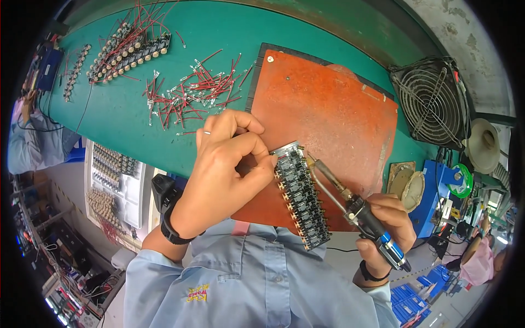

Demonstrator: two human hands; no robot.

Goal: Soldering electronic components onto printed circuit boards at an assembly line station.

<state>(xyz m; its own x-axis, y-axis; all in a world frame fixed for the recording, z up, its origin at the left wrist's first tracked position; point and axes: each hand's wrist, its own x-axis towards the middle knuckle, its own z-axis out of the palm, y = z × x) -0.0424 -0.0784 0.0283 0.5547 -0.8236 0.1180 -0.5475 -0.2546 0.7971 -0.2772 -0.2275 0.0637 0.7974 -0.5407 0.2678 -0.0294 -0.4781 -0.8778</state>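
Note:
My left hand (224,164) is closed in a pinch, thumb and forefinger at the upper left corner of a panel of small black circuit boards (302,194). Whatever lies between those fingertips is too small or hidden to make out. The panel lies slanted over the near part of an orange mat (328,98), with a row of pale round parts down its left edge. In my right hand (391,227) is a black and blue soldering iron (361,213) with a thin metal tube alongside. Its tip is close to the panel's upper right corner.
Loose red wires with small ends (191,93) lie on the green table (219,27). More wired board panels (131,52) sit at the far left, and a white tray of parts (128,191) at left. A fan (429,104) and blue box (429,202) stand right. Other people work nearby.

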